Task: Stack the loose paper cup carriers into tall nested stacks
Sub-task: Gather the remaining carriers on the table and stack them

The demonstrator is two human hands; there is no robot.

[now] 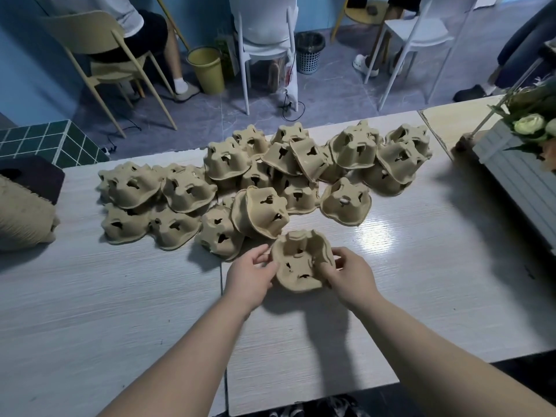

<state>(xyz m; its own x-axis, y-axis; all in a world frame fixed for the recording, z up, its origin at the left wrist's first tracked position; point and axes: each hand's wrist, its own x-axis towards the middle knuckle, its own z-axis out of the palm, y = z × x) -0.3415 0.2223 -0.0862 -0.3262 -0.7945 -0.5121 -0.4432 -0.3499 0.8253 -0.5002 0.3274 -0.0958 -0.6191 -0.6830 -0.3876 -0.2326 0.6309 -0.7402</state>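
While most of the carriers lie loose in a heap (270, 176) across the middle of the frame, one carrier (302, 263) sits just below that heap, near the centre, held between both hands over the pale wooden table (120, 296); the left hand (251, 276) grips its left rim with curled fingers, and the right hand (350, 276) grips the right rim, thumb towards the cup hollows and fingers wrapped round the outside; whether the carrier rests on the table or is lifted just off it cannot be told; it looks to be moulded paper pulp, so it should be very light, dry and slightly rough, not slippery at all, and stiff enough to keep its shape yet easy to dent or tear at the thin rim if squeezed hard; the sensible hold is the one shown, on two opposite edges, which leaves the hollows free to slide over or into the next piece; nesting will likely need the corners lined up first, since a piece turned out of line would jam and sit crooked; most of the heaped ones lie bottoms up and overlap their neighbours, several tilted, so each probably has to be lifted clear by its rim instead of dragged; at the far left edge of the frame a tall nested stack (24, 218) lies on its side; a planter with flowers (523, 152) stands at the upper right
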